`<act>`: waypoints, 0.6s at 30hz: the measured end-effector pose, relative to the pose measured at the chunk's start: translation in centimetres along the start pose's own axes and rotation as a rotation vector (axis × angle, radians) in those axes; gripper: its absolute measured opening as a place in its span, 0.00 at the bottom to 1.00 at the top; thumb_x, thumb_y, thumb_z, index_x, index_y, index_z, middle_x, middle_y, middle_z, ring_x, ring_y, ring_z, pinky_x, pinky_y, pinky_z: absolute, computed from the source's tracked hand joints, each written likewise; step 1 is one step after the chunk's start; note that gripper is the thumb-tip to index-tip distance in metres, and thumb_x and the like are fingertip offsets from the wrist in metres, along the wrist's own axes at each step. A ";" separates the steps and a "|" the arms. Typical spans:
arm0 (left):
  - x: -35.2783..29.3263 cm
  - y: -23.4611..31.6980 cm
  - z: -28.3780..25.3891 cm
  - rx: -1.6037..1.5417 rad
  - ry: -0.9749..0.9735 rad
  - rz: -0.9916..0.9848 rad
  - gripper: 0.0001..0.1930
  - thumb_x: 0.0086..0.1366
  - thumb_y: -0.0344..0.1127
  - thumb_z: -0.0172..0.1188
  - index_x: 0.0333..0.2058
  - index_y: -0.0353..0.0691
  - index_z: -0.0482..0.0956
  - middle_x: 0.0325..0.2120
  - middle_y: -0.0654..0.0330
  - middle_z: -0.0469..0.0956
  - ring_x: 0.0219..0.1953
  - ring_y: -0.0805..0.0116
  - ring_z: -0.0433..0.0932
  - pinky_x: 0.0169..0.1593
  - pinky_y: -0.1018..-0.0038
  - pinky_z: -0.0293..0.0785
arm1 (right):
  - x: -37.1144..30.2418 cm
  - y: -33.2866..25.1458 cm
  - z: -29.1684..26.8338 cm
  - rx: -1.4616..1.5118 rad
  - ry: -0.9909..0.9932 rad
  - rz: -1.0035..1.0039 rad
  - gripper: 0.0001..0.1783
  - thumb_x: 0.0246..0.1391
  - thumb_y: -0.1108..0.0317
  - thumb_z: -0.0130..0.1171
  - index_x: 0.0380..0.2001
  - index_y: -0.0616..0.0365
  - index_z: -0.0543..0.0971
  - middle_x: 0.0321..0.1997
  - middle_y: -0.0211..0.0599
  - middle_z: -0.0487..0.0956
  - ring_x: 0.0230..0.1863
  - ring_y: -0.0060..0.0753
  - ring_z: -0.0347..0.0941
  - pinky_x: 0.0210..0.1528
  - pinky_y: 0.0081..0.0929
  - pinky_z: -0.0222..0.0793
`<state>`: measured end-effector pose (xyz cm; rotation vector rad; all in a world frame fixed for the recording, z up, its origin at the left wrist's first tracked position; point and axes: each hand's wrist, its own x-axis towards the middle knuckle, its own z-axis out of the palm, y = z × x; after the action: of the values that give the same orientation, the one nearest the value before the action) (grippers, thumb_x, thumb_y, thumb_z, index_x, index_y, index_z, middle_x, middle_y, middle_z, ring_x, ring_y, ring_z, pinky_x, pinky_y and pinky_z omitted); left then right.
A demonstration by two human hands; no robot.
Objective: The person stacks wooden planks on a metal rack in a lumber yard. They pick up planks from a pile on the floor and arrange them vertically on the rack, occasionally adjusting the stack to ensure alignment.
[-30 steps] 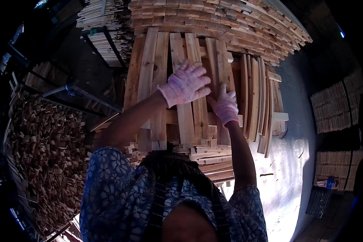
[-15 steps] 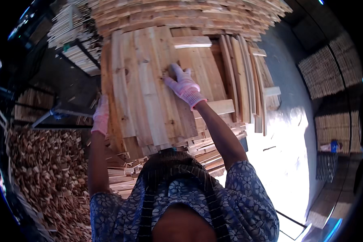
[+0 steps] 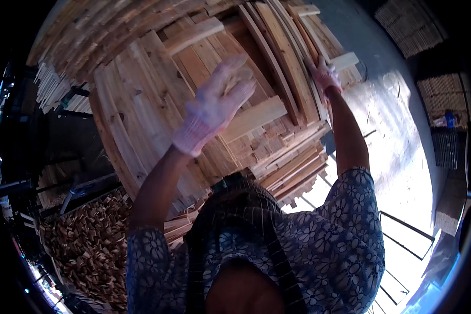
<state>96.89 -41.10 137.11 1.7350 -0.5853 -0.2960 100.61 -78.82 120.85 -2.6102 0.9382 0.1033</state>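
My left hand (image 3: 212, 107), in a pale pink knit glove, hangs over the wooden panel (image 3: 136, 110) of boards laid side by side. Motion blurs it, but the fingers are stretched out and nothing is in them. In a matching glove, my right hand (image 3: 325, 77) is at the right side of the stack. Its fingers and thumb close over the edge of a narrow wooden board (image 3: 307, 44), partly hiding it. Just left of it lie several long loose boards (image 3: 285, 57). Two short crosspieces, one upper (image 3: 196, 35) and one lower (image 3: 254, 119), lie across the stack.
Stacked planks (image 3: 110, 31) rise behind the panel. At the lower left is a heap of small wood offcuts (image 3: 91, 230). Bundled slats (image 3: 445, 99) stand at the far right, beyond a sunlit floor (image 3: 387, 136). A thin metal frame (image 3: 408, 235) lies on the lower right.
My left hand has come off the panel's left edge and swung right above it. My right hand has gone from the panel to the narrow boards at the right. The view has turned.
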 end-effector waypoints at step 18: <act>18.8 -15.3 14.1 -0.138 0.280 -0.529 0.56 0.58 0.31 0.70 0.72 0.44 0.34 0.63 0.43 0.66 0.59 0.53 0.73 0.57 0.57 0.76 | 5.2 2.8 -1.4 0.111 -0.080 -0.088 0.48 0.55 0.25 0.49 0.71 0.40 0.61 0.69 0.57 0.66 0.70 0.64 0.62 0.68 0.49 0.61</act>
<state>109.16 -60.46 121.01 1.7352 0.1043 -0.4408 102.85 -84.43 120.28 -2.5207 0.7784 0.1288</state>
